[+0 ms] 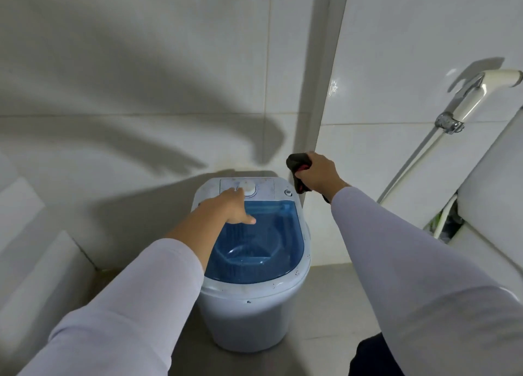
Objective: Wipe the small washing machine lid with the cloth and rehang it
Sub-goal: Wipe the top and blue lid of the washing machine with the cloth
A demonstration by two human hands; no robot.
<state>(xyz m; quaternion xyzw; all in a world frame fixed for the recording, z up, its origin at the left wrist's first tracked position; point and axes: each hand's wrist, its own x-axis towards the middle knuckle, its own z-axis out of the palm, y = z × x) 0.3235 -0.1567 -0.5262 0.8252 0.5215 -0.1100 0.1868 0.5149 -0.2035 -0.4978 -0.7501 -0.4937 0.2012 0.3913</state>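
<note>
A small pale blue washing machine (249,313) stands on the floor against the tiled wall. Its clear blue lid (266,245) lies flat on top, with a white dial (248,188) on the panel behind it. My left hand (229,208) rests on the lid's far left part, fingers spread toward the dial and thumb pointing right. My right hand (318,174) is raised to the right of the machine, above lid level, shut on a dark cloth with red patches (297,163). The cloth is bunched and hangs partly below my fist.
A white toilet tank (492,194) fills the right side. A white bidet sprayer (478,92) with a hose hangs on the wall above it. A wall corner edge (325,92) runs down just behind the cloth. A low tiled step (42,262) sits on the left.
</note>
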